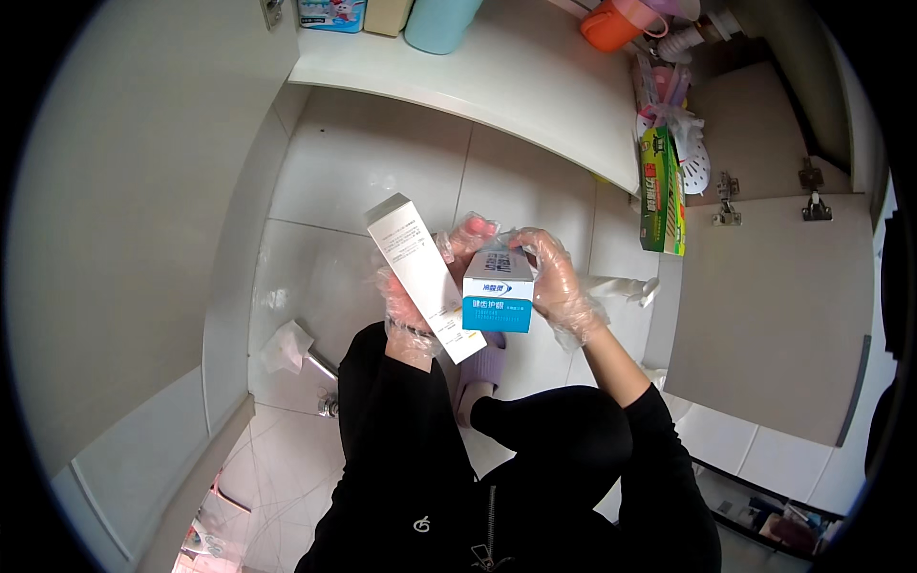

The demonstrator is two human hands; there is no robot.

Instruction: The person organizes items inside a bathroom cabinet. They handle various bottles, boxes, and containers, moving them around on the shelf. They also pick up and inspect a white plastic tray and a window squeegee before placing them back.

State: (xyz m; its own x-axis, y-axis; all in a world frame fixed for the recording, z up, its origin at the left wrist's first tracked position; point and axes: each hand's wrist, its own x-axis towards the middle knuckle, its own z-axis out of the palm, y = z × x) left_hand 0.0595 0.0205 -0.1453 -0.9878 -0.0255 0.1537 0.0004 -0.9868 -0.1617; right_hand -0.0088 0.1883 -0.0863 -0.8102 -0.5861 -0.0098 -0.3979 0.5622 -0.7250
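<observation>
My left hand (408, 297), in a clear plastic disposable glove, is shut on a long white carton (423, 276) with small printed text. That carton tilts, its top end pointing up and left. In my right hand (555, 276), gloved the same way, is a blue and white toothpaste box (498, 301), its blue end turned towards me. The two boxes meet or overlap near the white carton's lower right edge. Both are held in the air above my knees. The fingertips behind the toothpaste box are partly hidden.
Ahead is a white cabinet shelf (501, 79) with a light blue container (440, 25) and an orange cup (609, 25). A green and yellow box (660, 193) stands at its right end, by an open cabinet door (774, 308). A white-headed brush or mop (290, 347) lies on the tiled floor (322, 279).
</observation>
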